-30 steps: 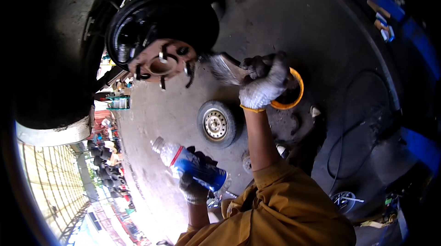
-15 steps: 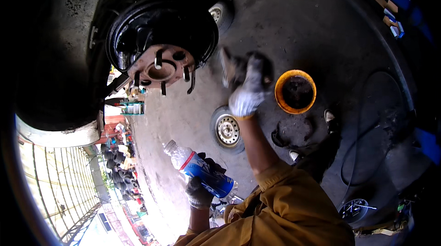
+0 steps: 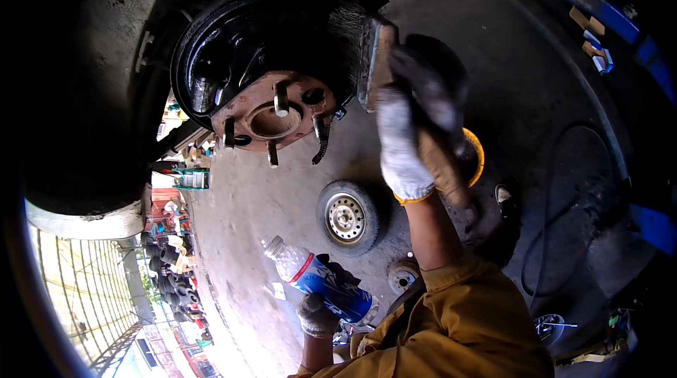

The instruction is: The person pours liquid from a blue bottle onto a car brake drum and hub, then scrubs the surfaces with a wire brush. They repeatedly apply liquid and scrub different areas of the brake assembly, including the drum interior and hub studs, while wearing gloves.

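Note:
My right hand (image 3: 405, 142), in a white knit glove with dark, dirty fingers, is closed around a wide paintbrush (image 3: 379, 61) with a wooden handle. Its dark bristles press against the right side of a wet-looking black brake backing plate (image 3: 218, 15). In front of that plate is a rusty wheel hub (image 3: 271, 113) with several studs sticking out. Lower down, my gloved left hand (image 3: 317, 316) grips a clear plastic bottle (image 3: 331, 290) with a blue label. The bottle leans to the left, its neck apparently uncapped; its contents are hard to make out.
A wheel with tyre (image 3: 346, 218) lies on the floor below the hub. Behind my right forearm, a yellow-rimmed bucket (image 3: 477, 159) is partly hidden. A dark hose (image 3: 546, 209) curves at the right, near small boxes (image 3: 592, 43). A vehicle's wheel arch (image 3: 106, 82) overhangs the left.
My right hand has moved up with the brush, bringing its bristles onto the backing plate. The bottle stays in my left hand, slightly lower and further right. The view has shifted a little.

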`<state>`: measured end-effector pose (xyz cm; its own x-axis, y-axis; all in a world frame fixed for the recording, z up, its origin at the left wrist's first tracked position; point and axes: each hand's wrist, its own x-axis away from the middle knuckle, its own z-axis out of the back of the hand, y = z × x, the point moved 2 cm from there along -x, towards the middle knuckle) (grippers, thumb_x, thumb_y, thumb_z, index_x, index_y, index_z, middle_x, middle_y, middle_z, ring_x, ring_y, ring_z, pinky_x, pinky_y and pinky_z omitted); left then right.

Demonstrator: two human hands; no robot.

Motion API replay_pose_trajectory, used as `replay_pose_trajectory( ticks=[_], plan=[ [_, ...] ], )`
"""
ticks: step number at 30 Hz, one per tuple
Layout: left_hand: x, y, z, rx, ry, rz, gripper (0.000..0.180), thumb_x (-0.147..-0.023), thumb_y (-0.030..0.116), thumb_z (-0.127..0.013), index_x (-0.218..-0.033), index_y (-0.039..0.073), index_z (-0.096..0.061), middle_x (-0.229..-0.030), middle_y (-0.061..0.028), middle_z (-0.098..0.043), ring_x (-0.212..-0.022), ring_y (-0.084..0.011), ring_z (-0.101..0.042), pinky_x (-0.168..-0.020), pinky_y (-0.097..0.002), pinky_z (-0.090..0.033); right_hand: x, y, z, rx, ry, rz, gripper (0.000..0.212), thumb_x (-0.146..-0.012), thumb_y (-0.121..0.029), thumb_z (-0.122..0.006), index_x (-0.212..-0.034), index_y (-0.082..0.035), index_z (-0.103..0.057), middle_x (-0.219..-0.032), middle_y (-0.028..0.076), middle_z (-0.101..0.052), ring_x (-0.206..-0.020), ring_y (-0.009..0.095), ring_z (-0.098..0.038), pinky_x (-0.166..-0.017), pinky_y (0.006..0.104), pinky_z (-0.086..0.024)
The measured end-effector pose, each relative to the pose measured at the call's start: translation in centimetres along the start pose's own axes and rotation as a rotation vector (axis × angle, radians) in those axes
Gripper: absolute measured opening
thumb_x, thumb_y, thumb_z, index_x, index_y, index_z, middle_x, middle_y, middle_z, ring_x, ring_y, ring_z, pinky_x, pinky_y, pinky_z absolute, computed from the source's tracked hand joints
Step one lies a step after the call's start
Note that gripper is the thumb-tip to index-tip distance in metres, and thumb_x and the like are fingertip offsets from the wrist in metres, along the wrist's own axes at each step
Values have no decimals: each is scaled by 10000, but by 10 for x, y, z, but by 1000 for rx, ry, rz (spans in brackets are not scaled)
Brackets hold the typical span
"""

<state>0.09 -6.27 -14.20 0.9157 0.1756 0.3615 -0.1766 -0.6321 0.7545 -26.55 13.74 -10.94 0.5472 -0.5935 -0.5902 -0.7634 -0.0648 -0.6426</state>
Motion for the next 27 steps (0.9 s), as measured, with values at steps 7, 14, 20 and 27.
replay_pose_trajectory(
  ticks=[7,14,20,27],
  plan=[
    [-3,2,15,-15,18,-7,871,-720,257,-813,-1432,37,-363,-1200,-142,-588,-1098,-361,-604,-1024,-547,-448,47,22,-3,110,-156,-111,324,-862,11,-669,-1180,-1,-607,-1104,127,-653,-961,210,-668,-813,288,-565],
    [-15,2,1,-20,-4,-26,845,-737,280,-793,-1430,38,-375,-1207,-143,-608,-1069,-343,-623,-997,-544,-469,63,20,4,-157,-89,-187,322,-878,-17,-671,-1192,-14,-599,-1125,133,-673,-947,200,-688,-792,313,-582],
    [-16,2,0,0,-45,3,850,-742,289,-785,-1437,34,-367,-1241,-149,-607,-1091,-342,-621,-1007,-540,-464,10,23,0,268,-202,33,284,-862,18,-667,-1144,4,-638,-1110,131,-678,-950,214,-694,-789,275,-578],
    [-16,0,-14,72,-29,12,851,-720,228,-783,-1436,22,-370,-1246,-158,-612,-1103,-363,-623,-1006,-543,-473,22,14,1,364,-216,51,317,-869,-87,-667,-1183,-44,-663,-1045,115,-697,-856,233,-680,-736,322,-561]
  ],
)
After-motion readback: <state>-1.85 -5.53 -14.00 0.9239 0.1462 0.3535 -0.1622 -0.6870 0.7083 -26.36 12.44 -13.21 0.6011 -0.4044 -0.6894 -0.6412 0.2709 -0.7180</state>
